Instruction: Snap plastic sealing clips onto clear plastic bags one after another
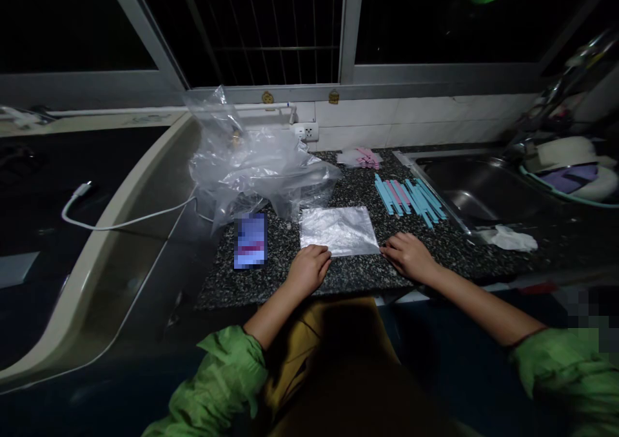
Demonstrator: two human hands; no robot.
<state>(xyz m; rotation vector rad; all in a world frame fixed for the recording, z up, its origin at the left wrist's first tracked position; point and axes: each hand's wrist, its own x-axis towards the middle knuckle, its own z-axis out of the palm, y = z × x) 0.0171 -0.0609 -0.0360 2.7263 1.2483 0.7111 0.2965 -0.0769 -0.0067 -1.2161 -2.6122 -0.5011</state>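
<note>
A flat clear plastic bag (338, 229) lies on the dark speckled counter in front of me. My left hand (308, 271) is closed at its near left corner, fingers curled over the edge. At the near right corner, my right hand (410, 256) has its fingertips pinched together on the plastic. Right of the bag lies a loose row of light blue strips (424, 200) with a few pink strips (397, 193) among them. Small pink pieces (367, 158) rest on a clear sheet farther back.
A big heap of crumpled clear plastic (261, 173) stands at the back left. A lit phone (250, 242) lies left of the bag. A metal sink (476, 185) and a crumpled white tissue (511, 238) are to the right. A white cable (130, 223) crosses at left.
</note>
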